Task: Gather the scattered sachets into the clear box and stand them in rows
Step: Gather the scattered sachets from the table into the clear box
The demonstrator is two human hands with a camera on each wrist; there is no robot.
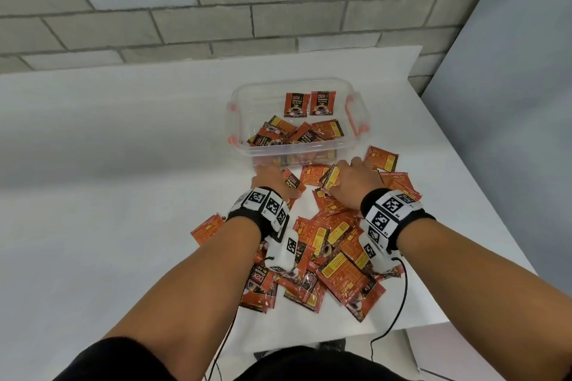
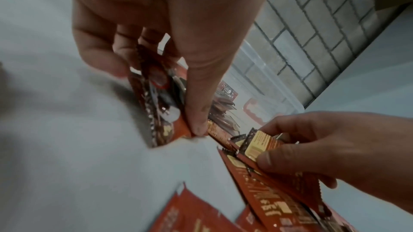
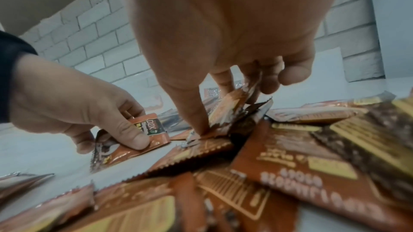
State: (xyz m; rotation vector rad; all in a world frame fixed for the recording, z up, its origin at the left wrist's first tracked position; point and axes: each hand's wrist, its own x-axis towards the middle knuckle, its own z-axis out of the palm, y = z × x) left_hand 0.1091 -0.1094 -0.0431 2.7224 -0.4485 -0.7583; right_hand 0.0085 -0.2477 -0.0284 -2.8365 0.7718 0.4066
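- Left hand (image 1: 272,181) pinches a red sachet (image 1: 292,184) reading "D2X BLACK"
- Right hand (image 1: 353,182) grips a yellow-panelled sachet (image 1: 331,178) from the table pile (image 1: 334,257)
- Clear box (image 1: 244,96) just beyond: two "D2X" sachets (image 1: 309,103) upright, others loose

White desk (image 1: 108,164) with sachets and a box

The clear box (image 1: 360,133) stands just beyond both hands; loose sachets (image 1: 337,275) lie scattered beneath and behind them, toward the wrists.
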